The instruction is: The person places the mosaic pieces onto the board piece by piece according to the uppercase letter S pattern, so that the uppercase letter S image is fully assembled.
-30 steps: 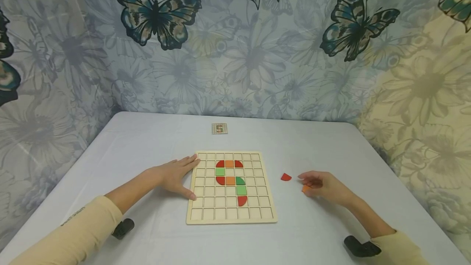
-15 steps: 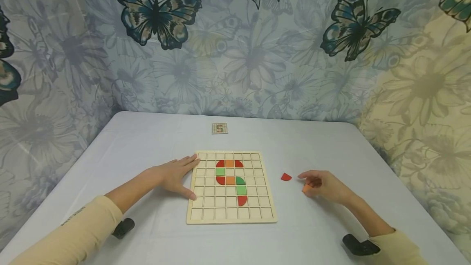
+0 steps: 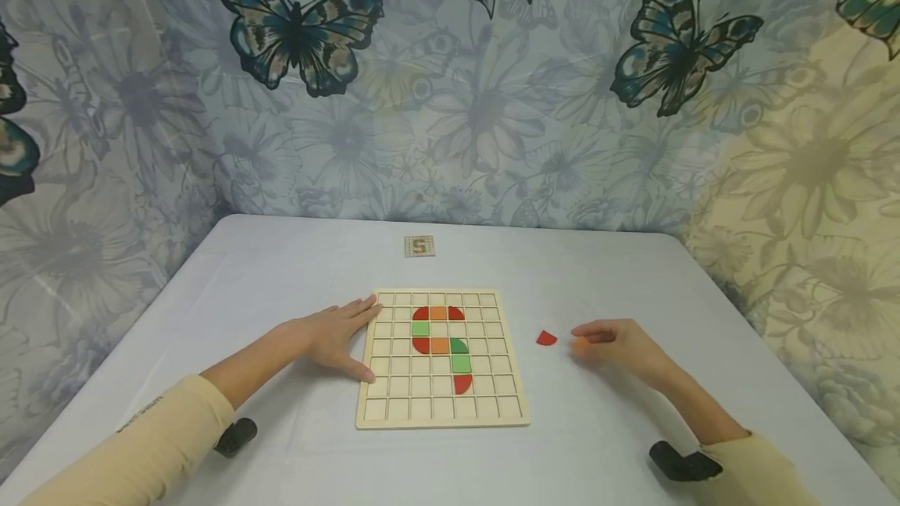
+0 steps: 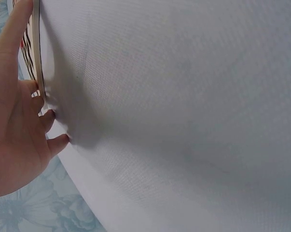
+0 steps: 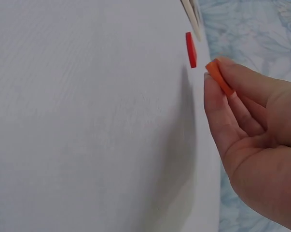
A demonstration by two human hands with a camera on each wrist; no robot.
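Observation:
A wooden grid board [image 3: 394, 410] lies mid-table, with red, orange and green tiles forming a curved figure in its cells. My left hand [image 3: 330, 338] rests at the board's left edge, fingers and thumb spread; the left wrist view shows the thumb along the rim. To the right of the board, my right hand [image 3: 622, 350] pinches an orange tile [image 5: 219, 77] between thumb and fingers, above the tablecloth. Between that hand and the board lies a loose red quarter-round tile [image 3: 546, 338], seen edge-on in the right wrist view.
A small card [image 3: 419, 246] with a gridded figure lies near the table's far edge. White cloth covers the table [image 3: 295, 256]. Butterfly-printed fabric [image 3: 485, 139] stands behind it and along the sides. Black devices hang at both wrists.
My right hand has turned slightly and risen a little with the orange tile, its fingers now closer together around it. The left hand and the board stay where they were.

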